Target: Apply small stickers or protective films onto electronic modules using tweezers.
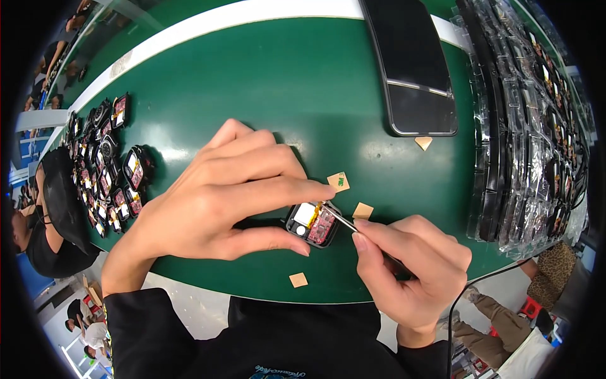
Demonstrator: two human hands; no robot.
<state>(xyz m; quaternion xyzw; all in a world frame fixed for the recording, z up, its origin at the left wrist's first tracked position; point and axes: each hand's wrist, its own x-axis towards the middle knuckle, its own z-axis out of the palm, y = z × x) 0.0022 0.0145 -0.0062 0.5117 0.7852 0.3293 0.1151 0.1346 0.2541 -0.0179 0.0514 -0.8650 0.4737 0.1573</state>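
An open smartwatch case [323, 230] lies on the green table before me, showing a pink circuit board, a white block and yellow tape. My left hand [214, 196] grips this case between thumb and index finger, with its other fingers raised and bent. In my right hand [416, 268] a pair of metal tweezers [341, 218] is pinched, pointing left. The tips reach the case's upper edge near the yellow tape, close to my left index fingertip; what they touch is too small to tell. A tan paper square [338, 182] with green print lies just above that fingertip.
Loose tan paper pieces [298, 280] are scattered about the table. A black smartphone [420, 69] lies at the far right. Stacked clear plastic trays [517, 145] stand along the right edge, beside a black cable [452, 309]. Many open watch cases [104, 170] are heaped at left. People sit nearby.
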